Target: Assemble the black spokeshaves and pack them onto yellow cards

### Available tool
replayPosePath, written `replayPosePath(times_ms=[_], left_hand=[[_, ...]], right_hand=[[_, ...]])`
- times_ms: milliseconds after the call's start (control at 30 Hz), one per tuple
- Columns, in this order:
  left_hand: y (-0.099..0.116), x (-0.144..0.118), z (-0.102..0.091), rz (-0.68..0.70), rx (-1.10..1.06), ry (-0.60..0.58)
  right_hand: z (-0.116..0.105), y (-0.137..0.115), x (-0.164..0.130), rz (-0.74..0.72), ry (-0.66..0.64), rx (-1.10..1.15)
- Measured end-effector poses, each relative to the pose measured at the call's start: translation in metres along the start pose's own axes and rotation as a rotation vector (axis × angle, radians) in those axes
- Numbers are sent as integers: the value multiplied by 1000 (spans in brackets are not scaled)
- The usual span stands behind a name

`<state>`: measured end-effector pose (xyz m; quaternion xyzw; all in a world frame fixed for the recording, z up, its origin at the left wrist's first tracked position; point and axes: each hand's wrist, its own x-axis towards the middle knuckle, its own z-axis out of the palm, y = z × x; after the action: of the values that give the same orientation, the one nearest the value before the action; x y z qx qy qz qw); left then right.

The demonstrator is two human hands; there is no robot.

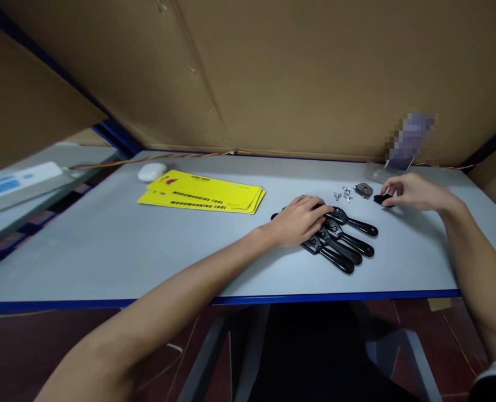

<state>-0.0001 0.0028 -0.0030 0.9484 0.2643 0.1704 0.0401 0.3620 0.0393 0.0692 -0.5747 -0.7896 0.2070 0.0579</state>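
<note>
My left hand (pixel 300 219) lies palm down on the heads of several black handled tools (pixel 348 243) that sit side by side on the grey table (pixel 105 245). My right hand (pixel 413 191) reaches to the right of them, and its fingertips pinch a small black part (pixel 382 199) resting on the table. Between the hands lie a few small silver wing screws (pixel 345 194) and a small grey metal plate (pixel 363 190).
A stack of yellow printed cards (pixel 203 192) and a white rounded object (pixel 152 171) lie at the back left. Cardboard walls (pixel 314 72) close in the back and sides. A white device (pixel 17 184) sits on the neighbouring surface to the left. The table's blue front edge (pixel 335 297) is near.
</note>
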Motion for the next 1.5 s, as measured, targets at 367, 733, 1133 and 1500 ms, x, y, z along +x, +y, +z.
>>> replayPosePath(times_ms=[367, 733, 1133, 1500], left_hand=[[0, 0, 1, 10, -2, 20], [-1, 1, 2, 9, -8, 19], [0, 1, 0, 7, -11, 7], [3, 1, -1, -52, 33, -12]], right_hand=[[1, 17, 5, 80, 15, 78], [2, 6, 2, 122, -27, 33], [9, 9, 5, 11, 36, -4], [53, -12, 20, -237, 282, -108]])
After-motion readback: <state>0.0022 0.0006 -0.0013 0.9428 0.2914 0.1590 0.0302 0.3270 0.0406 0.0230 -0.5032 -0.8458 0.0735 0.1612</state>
